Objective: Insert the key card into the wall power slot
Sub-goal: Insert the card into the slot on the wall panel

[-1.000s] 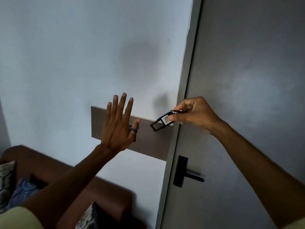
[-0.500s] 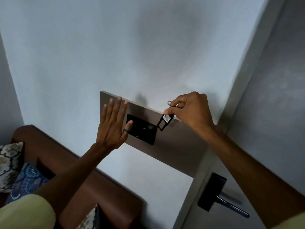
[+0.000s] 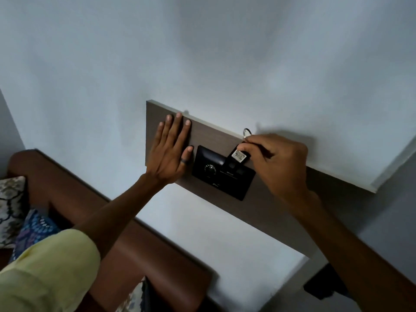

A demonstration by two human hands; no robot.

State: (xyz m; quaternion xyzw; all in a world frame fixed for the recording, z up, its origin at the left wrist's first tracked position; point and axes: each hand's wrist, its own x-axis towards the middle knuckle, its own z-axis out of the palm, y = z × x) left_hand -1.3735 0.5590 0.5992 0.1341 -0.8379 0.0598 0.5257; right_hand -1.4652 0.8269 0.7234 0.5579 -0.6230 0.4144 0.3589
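Wall (image 3: pixel 225 52) fills most of the view, pale and bare, with a long wooden panel (image 3: pixel 281 199) fixed across it at a slant. Set into that panel is the black power slot unit (image 3: pixel 221 176), and the key card (image 3: pixel 236 157) sits at its upper edge — a small dark fob with a pale label, its lower end either just entering the slot or resting at its mouth; which, I cannot tell.

Doing this step well probably comes down to alignment: keep the card square to the opening, push along its length rather than across it, and stop forcing if it binds. The metal ring (image 3: pixel 247 132) sticking up above the fingers could twist the card if it catches, so a pinch low on the body would likely steady it.

The right hand (image 3: pixel 279 163) reaches in from the lower right, wrist bent down, fingers curled and closed on the card's top end. The left hand (image 3: pixel 171 152) comes from the lower left on an outstretched arm; it lies flat and spread against the panel just beside the unit, holding nothing, with a dark band (image 3: pixel 184 162) on the thumb — a brace, by the look of it.
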